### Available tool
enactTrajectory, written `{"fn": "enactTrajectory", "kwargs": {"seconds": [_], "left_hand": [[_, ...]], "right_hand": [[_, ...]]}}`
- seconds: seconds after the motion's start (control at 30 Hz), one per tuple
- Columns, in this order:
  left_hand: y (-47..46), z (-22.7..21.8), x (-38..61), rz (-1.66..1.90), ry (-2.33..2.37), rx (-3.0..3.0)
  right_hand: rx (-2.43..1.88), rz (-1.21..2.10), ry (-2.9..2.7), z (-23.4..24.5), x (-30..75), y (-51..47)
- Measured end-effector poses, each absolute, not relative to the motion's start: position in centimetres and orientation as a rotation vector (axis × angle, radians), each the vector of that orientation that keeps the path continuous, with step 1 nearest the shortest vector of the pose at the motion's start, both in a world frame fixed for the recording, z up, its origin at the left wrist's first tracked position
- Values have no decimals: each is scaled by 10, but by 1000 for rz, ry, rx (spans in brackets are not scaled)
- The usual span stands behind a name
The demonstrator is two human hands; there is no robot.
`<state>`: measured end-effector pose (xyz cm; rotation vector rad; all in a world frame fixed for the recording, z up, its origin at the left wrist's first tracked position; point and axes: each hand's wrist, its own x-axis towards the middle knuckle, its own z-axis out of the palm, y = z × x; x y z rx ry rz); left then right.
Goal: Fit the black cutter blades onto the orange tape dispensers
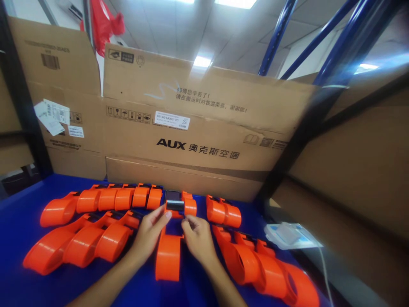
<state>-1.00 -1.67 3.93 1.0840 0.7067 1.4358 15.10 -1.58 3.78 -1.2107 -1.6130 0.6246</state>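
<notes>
An orange tape dispenser (168, 256) lies on the blue table (19, 221) between my hands, with its dark metal blade end (174, 205) pointing away from me. My left hand (148, 232) touches the blade end with its fingertips from the left. My right hand (197, 236) pinches at the same end from the right, fingers closed. Rows of identical orange dispensers lie to the left (79, 238), at the back (111, 198) and to the right (262, 264).
Large cardboard boxes (198, 140) marked AUX stand along the back of the table. More cardboard (351, 170) and a dark shelf post (297, 140) close off the right side. A white plastic packet (287, 235) with a white cable lies at the right.
</notes>
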Motion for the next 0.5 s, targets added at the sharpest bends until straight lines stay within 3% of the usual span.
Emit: {"fn": "enactTrajectory", "kwargs": {"seconds": [0.5], "left_hand": [[-14, 33, -17, 1478, 816, 599]], "right_hand": [[-1230, 695, -1709, 34, 157, -14]]}}
